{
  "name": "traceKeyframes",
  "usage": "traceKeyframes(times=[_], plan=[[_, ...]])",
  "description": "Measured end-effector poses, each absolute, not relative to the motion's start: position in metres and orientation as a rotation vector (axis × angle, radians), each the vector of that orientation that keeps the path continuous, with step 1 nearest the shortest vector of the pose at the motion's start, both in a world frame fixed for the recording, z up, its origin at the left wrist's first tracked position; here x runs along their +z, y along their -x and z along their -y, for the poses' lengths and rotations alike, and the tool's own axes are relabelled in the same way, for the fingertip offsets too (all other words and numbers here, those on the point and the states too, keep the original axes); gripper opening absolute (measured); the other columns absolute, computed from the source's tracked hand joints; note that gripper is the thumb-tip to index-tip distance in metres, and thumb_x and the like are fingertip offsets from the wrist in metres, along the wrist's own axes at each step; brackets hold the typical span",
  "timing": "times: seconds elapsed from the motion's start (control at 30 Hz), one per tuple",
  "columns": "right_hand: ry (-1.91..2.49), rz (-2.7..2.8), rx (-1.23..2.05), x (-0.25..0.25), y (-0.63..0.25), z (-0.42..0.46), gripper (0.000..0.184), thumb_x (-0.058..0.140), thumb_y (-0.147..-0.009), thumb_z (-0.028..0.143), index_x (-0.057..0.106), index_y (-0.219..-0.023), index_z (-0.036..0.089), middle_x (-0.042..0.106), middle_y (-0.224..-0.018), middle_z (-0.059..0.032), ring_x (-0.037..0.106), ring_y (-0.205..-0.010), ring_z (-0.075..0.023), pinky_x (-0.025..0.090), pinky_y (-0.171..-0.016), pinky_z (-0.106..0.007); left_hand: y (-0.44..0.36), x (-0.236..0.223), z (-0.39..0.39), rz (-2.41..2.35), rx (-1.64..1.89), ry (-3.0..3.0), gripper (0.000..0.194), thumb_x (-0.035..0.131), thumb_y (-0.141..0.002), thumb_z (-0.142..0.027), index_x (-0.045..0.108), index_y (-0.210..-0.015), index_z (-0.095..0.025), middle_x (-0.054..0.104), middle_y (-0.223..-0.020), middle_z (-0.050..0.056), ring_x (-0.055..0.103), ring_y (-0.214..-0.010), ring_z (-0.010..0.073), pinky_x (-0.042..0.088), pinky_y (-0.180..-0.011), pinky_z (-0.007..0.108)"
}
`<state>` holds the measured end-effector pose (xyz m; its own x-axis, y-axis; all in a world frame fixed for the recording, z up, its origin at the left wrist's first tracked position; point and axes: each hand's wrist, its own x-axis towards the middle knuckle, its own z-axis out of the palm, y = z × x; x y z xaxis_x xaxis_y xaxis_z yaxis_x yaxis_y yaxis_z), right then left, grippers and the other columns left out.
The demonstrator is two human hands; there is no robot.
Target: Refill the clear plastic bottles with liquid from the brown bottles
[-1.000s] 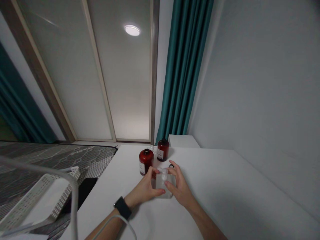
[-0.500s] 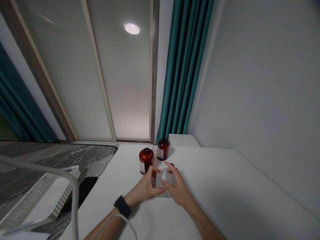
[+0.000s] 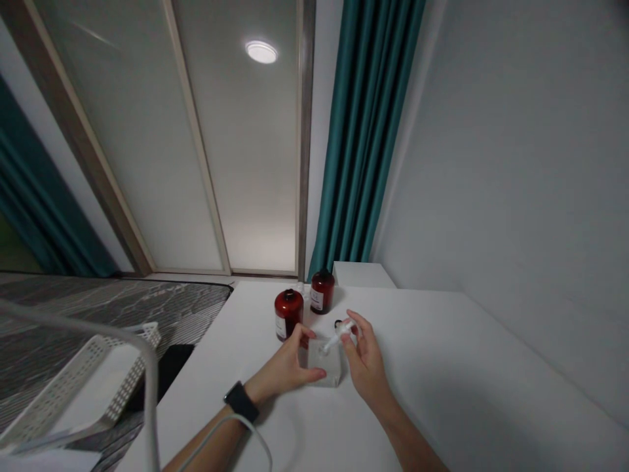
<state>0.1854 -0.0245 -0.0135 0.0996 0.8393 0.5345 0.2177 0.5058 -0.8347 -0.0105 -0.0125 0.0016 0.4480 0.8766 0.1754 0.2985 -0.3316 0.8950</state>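
On the white table, my left hand (image 3: pixel 289 364) grips a clear, square, bottle-like container (image 3: pixel 328 372) by its left side, thumb in front and fingers behind. Pinched in my right hand (image 3: pixel 364 360) is a clear top with a whitish stem (image 3: pixel 337 335). It slants down to the left, its lower end at the container's upper face; whether that end is inside the opening I cannot make out. A dark red bottle with a white label (image 3: pixel 288 314) stands just behind my left hand. Beside my right fingertips lies a small black ring-like piece (image 3: pixel 338 324), partly hidden.
Further back stands a second dark red bottle (image 3: pixel 322 292), with a small clear object (image 3: pixel 301 288) left of it. A white perforated basket (image 3: pixel 83 387) is on the left, below table level. A pale cable (image 3: pixel 240 419) crosses my left forearm. A grey wall borders the right.
My right hand has moved up and right, lifting the clear top and tilting it away from the container. My left hand keeps its hold on the container.
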Motion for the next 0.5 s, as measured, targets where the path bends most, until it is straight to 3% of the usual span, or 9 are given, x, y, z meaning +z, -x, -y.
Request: traceKeyframes(times=[0.27, 0.5], plan=[[0.983, 1.414, 0.450, -0.0068, -0.1839, 0.0290, 0.036, 0.049, -0.098, 0.033, 0.054, -0.132, 0.025, 0.059, -0.114, -0.0088, 0.057, -0.106, -0.0230, 0.047, -0.098, -0.041, 0.0108, 0.0002, 0.0109, -0.979, 0.862, -1.852, 0.051, 0.079, -0.068, -0.024, 0.043, -0.105, -0.021, 0.056, -0.103, 0.003, 0.055, -0.096, 0.0225, 0.044, -0.086, 0.035], [0.958, 1.413, 0.444, -0.0097, -0.1837, 0.0301, 0.034, 0.050, -0.098, 0.031, 0.055, -0.131, 0.024, 0.059, -0.119, -0.0101, 0.057, -0.111, -0.0231, 0.047, -0.099, -0.040, 0.0108, -0.0003, 0.0105, -0.995, 0.857, -1.862, 0.052, 0.080, -0.068, -0.022, 0.043, -0.104, -0.021, 0.056, -0.103, 0.003, 0.056, -0.096, 0.0224, 0.045, -0.086, 0.036]])
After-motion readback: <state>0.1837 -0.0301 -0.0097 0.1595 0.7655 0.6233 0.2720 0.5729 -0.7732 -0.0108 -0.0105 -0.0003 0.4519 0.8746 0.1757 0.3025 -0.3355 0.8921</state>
